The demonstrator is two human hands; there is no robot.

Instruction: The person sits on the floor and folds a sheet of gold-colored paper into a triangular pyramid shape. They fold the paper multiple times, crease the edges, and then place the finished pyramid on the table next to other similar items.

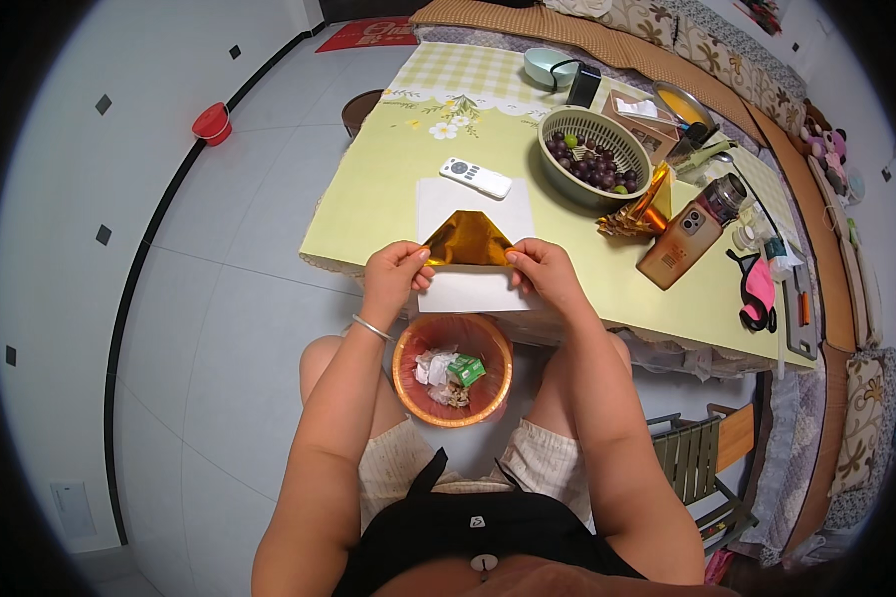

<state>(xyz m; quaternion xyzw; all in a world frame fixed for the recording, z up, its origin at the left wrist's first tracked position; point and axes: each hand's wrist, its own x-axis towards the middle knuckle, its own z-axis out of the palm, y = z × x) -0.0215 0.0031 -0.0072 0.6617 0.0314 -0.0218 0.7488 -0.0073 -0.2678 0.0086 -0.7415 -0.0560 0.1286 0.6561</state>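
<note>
A folded sheet of shiny gold foil paper is stretched between my hands above the near edge of the table. Its top is narrow and flat, its sides slope, and its lower edge runs wide. My left hand pinches the lower left corner between thumb and fingers. At the lower right corner my right hand does the same. Beneath the foil lies white paper on the table. A white remote control rests just beyond the foil, at the top of the paper.
A basket of grapes stands on the table, with crumpled gold foil and a phone leaning on a bottle to its right. Between my knees is a bin with rubbish. A folding chair stands at right.
</note>
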